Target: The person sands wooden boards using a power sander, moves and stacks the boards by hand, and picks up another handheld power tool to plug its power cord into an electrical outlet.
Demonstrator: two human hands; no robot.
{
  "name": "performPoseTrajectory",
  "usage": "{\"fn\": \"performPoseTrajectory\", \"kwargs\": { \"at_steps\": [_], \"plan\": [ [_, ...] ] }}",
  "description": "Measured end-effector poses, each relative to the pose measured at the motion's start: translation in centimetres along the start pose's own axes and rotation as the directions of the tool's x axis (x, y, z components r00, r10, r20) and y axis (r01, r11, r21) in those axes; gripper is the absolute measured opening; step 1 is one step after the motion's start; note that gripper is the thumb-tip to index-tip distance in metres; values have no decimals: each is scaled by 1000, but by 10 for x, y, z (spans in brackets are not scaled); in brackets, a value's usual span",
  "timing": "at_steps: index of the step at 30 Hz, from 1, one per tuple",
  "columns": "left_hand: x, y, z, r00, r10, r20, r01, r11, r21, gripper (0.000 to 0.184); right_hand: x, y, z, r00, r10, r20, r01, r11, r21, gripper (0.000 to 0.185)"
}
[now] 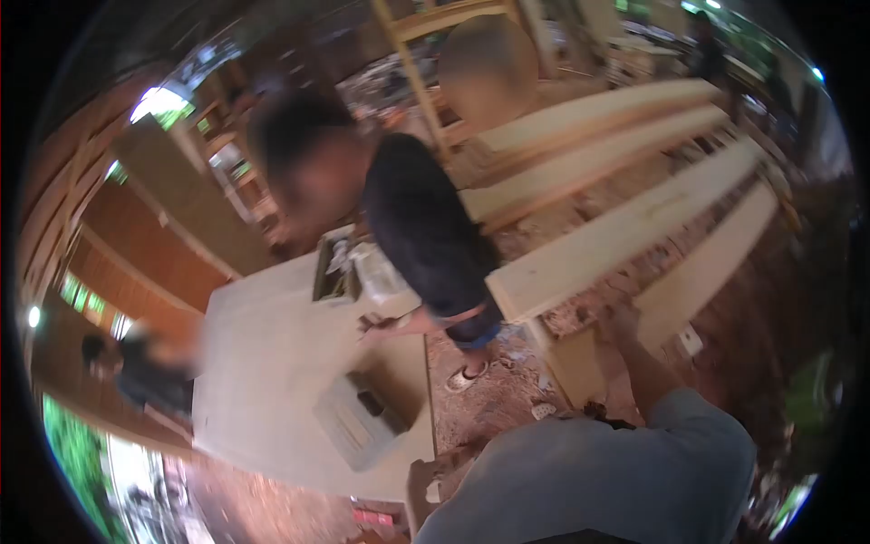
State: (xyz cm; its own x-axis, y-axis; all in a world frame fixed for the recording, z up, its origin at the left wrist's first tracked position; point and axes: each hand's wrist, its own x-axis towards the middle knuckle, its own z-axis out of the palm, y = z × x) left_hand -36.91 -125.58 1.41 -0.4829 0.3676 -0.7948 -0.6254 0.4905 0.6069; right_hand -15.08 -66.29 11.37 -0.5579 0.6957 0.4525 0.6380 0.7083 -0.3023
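My right hand [618, 325] reaches to the near end of the pale wooden boards [625, 231], beside a short wood piece [575, 363]. Its fingers are blurred, and I cannot make out a grip. My left forearm seems to come out of the grey sleeve at the bottom; the hand there is too dark and smeared to read. Left of me, a grey plastic case [358, 422] lies on a large pale panel [263, 363]. A co-worker in a dark shirt [421, 218] leans over the panel, one hand near a clear container [376, 272].
An open box [335, 267] of small items sits at the panel's back edge. Another person [154, 372] stands at the far left. Large brown panels [149, 245] lean behind. Wood shavings [489, 385] cover the floor between panel and boards.
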Motion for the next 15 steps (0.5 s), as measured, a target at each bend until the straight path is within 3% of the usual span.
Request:
{"fn": "performPoseTrajectory", "kwargs": {
  "at_steps": [1,2,3,4,6,7,9,11,12,13,14,15],
  "plan": [
    [-10,30,33,952,292,-90,-285,955,75,29,-1,-2,-6,991,-27,-130,48,985,166,30],
    [6,42,49,958,285,-36,-279,952,126,29,4,-18,-20,921,366,131,-377,757,534,29],
    [28,52,66,923,379,-59,-354,901,250,29,2,-27,-35,685,563,462,-675,250,694,29],
    [44,64,82,876,479,-63,-426,827,366,30,-13,-23,-41,645,631,431,-683,223,695,29],
    [19,127,138,875,481,51,-434,735,522,31,-41,-13,-49,767,571,291,-614,524,591,34],
    [9,148,158,866,491,92,-433,647,628,32,-58,-16,-67,738,618,269,-635,504,585,34],
    [46,151,180,766,607,212,-579,509,637,28,-99,-34,-111,705,558,438,-706,605,367,36],
    [53,171,207,486,830,274,-781,271,563,24,-147,-30,-114,572,552,607,-791,566,232,41],
    [64,183,216,336,894,297,-823,125,554,22,-178,-28,-107,554,580,597,-809,543,224,41],
    [74,197,227,177,932,317,-843,-23,538,20,-212,-24,-95,693,484,534,-655,732,187,44],
    [50,219,250,244,924,294,-838,48,544,20,-234,-19,-90,801,355,483,-465,876,127,48],
    [22,245,266,313,911,270,-816,112,567,19,-241,-17,-88,788,380,484,-495,859,131,48]
  ]
}}
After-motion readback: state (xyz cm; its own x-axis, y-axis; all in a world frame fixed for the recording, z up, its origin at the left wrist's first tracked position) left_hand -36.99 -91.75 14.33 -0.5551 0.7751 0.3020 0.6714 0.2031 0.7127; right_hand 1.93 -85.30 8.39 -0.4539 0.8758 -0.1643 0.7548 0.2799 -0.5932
